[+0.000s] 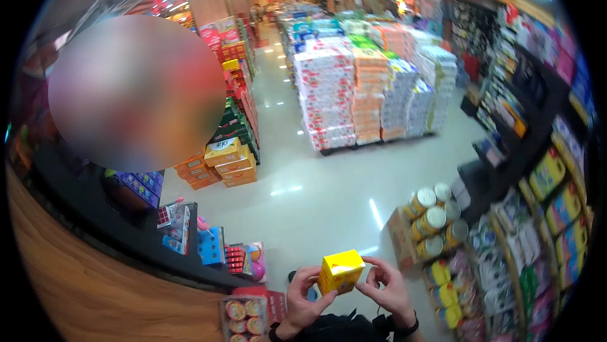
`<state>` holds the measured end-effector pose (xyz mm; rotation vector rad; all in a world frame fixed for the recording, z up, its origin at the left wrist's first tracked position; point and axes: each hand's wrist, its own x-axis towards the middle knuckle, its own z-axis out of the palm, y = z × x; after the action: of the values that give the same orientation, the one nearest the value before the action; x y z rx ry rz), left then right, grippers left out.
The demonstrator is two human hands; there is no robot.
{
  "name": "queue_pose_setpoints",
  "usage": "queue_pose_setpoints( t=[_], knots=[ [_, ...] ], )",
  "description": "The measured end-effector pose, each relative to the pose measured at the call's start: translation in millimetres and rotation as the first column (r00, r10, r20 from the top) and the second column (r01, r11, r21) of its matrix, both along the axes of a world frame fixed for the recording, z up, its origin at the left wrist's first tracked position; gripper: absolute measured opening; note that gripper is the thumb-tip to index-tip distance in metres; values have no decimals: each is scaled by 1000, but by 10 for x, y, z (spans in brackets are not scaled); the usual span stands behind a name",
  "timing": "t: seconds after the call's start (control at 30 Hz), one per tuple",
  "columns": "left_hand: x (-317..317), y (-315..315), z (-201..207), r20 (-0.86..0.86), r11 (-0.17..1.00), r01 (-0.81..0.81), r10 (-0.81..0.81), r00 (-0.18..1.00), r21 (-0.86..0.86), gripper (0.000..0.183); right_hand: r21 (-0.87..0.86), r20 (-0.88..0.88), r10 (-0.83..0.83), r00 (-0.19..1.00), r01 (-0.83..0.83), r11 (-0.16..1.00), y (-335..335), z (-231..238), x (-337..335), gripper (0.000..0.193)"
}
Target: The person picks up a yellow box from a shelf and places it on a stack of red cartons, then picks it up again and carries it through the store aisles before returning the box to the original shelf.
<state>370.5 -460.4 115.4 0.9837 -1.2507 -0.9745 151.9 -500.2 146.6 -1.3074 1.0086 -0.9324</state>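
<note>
A small yellow box (pixel 341 271) is held up in front of me, low in the middle of the view. My left hand (pixel 303 298) grips its left side and lower edge. My right hand (pixel 386 286) holds its right side with the fingertips, a dark band on that wrist. Both hands touch the box at once. Below them the pale shop floor (pixel 316 196) shows.
A dark counter with a wooden front (pixel 95 279) curves along the left, with small packaged goods on it. Shelves of bottles and packs (pixel 544 215) line the right, gold cans (pixel 433 218) in a carton beside them. Stacked cartons (pixel 354 95) fill the aisle ahead. A person stands at upper left.
</note>
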Motion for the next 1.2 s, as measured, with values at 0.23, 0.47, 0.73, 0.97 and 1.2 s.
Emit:
queue_pose_setpoints(
  t=[0.23,0.47,0.73,0.97,1.2],
  knots=[
    [918,-1168,158,-82,977,174,-164,983,127,70,-40,49,83,995,-81,996,-1205,-65,840,62],
    [2018,-2158,186,0,968,195,-197,980,158,63,-79,59,144,988,-139,987,-2274,-69,1970,54],
    [2615,-2726,-47,7,962,14,-16,1000,272,63,-45,-64,422,904,-426,904,-3424,-258,2823,56],
    [2904,-3580,-16,107,942,-197,174,979,273,54,-182,-201,589,783,-621,763,-4663,-336,3427,48],
    [2887,-4869,229,249,966,-154,99,963,209,51,-315,-84,606,791,-598,737,-5984,-279,3356,44]
  ],
)
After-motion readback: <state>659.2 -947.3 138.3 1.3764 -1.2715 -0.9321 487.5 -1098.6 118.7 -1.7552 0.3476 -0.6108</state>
